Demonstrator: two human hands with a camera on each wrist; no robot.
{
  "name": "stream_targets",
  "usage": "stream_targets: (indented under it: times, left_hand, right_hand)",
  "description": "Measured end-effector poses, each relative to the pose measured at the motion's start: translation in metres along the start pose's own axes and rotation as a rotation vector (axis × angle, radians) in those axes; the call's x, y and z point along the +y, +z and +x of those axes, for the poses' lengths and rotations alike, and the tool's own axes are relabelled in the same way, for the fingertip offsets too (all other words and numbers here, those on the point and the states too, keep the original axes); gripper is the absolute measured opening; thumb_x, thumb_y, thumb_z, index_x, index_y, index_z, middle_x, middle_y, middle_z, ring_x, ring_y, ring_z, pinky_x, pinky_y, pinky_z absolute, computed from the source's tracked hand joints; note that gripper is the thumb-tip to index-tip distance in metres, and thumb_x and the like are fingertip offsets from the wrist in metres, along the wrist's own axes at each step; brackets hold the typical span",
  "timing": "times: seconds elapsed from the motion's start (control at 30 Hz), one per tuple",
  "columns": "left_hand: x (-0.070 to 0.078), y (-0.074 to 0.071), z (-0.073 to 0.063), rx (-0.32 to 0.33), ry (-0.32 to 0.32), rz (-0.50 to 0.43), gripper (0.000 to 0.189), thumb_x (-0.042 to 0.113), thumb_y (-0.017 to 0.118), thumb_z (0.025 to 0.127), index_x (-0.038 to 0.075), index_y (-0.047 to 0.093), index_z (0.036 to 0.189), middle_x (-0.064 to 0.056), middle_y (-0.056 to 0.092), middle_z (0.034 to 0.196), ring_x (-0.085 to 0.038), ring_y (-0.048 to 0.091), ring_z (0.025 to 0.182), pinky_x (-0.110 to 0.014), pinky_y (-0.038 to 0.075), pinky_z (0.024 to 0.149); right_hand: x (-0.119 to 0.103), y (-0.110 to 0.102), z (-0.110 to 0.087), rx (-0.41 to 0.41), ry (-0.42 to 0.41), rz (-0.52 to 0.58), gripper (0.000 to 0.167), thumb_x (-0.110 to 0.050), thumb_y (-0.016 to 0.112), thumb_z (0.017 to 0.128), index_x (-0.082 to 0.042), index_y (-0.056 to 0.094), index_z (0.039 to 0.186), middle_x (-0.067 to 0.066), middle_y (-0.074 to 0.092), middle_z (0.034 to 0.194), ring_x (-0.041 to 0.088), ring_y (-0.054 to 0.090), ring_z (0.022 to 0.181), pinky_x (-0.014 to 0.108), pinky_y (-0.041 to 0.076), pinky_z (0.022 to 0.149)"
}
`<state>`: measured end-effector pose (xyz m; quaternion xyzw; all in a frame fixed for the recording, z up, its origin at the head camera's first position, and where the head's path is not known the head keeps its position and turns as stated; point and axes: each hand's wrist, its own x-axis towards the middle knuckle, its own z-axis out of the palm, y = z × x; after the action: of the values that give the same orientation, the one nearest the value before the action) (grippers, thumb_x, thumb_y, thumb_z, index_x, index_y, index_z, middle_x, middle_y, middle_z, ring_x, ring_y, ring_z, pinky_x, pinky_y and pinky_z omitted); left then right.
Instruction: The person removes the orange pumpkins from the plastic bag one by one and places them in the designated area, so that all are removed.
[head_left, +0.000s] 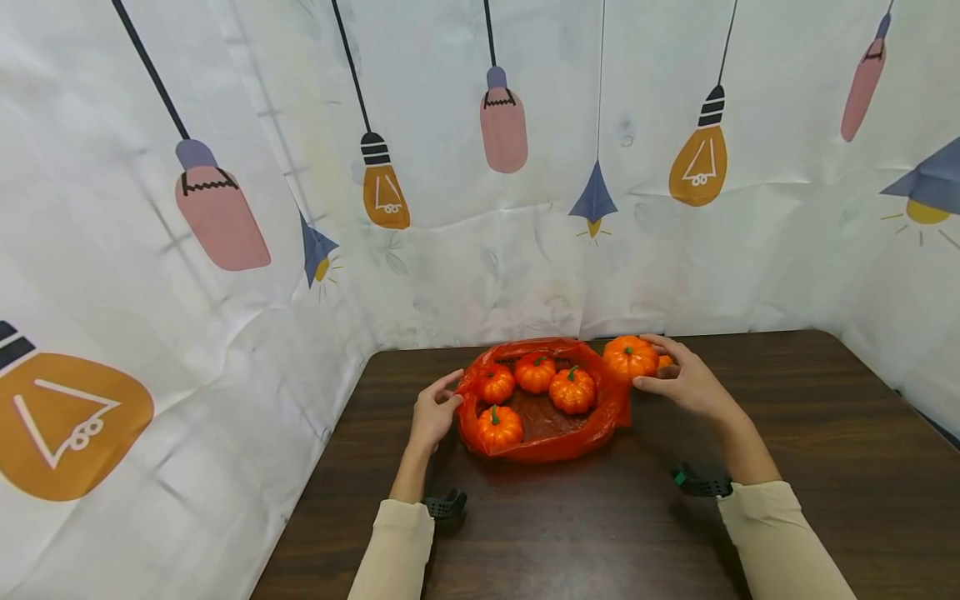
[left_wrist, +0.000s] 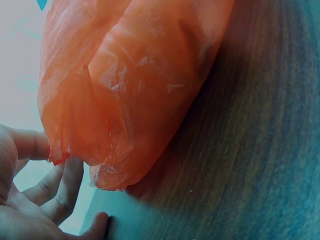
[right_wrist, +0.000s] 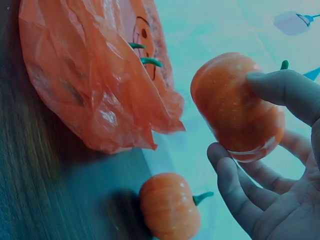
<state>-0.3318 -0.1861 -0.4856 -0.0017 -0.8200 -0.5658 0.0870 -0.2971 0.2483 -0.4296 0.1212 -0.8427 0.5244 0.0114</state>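
A red plastic bag point(head_left: 547, 450) lies spread open on the table, with several small orange pumpkins inside, one of them a pumpkin point(head_left: 500, 427) at the near left. My left hand point(head_left: 433, 414) pinches the bag's left rim between thumb and fingers; the left wrist view shows the gathered plastic point(left_wrist: 75, 145) there. My right hand point(head_left: 686, 379) grips another pumpkin point(right_wrist: 235, 105) between thumb and fingertips, raised beside the bag's right rim. Below it, in the right wrist view, a further pumpkin point(right_wrist: 170, 206) with a green stem stands on the table, mostly hidden behind the hand in the head view.
The dark wooden table point(head_left: 570, 533) carries the bag near its far edge. Behind and to the left hangs a white curtain point(head_left: 465, 275) printed with lamps. Dark bands with small devices point(head_left: 701, 482) are worn at both wrists.
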Motion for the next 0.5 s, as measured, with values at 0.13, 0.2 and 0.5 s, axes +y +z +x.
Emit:
stream_targets:
  times: [0.13, 0.2, 0.5]
  left_hand:
    - [0.000, 0.000, 0.000, 0.004, -0.001, -0.002, 0.044, 0.006, 0.066, 0.094, 0.028, 0.071, 0.132, -0.012, 0.070, 0.092, -0.013, 0.046, 0.058, -0.024, 0.038, 0.052]
    - [0.000, 0.001, 0.000, 0.006, 0.001, -0.003, 0.044, 0.006, 0.067, 0.094, 0.027, 0.071, 0.132, -0.012, 0.070, 0.091, -0.013, 0.046, 0.057, -0.024, 0.038, 0.052]
    - [0.000, 0.000, 0.000, -0.001, -0.012, -0.006, 0.044, 0.007, 0.066, 0.094, 0.028, 0.071, 0.132, -0.013, 0.070, 0.094, -0.013, 0.046, 0.057, -0.024, 0.038, 0.052]
  right_hand:
    - [0.003, -0.006, -0.001, 0.022, 0.005, -0.002, 0.078, -0.025, 0.075, 0.094, -0.014, 0.034, 0.159, 0.027, 0.039, 0.148, 0.037, 0.061, 0.107, 0.035, 0.053, 0.081]
    - [0.004, -0.009, -0.002, 0.034, 0.009, -0.010, 0.079, -0.025, 0.075, 0.094, -0.013, 0.032, 0.160, 0.028, 0.040, 0.148, 0.035, 0.061, 0.105, 0.035, 0.053, 0.080]
    - [0.008, -0.020, -0.006, 0.091, 0.032, -0.075, 0.081, -0.028, 0.074, 0.094, -0.012, 0.030, 0.161, 0.027, 0.040, 0.148, 0.030, 0.060, 0.102, 0.033, 0.052, 0.077]
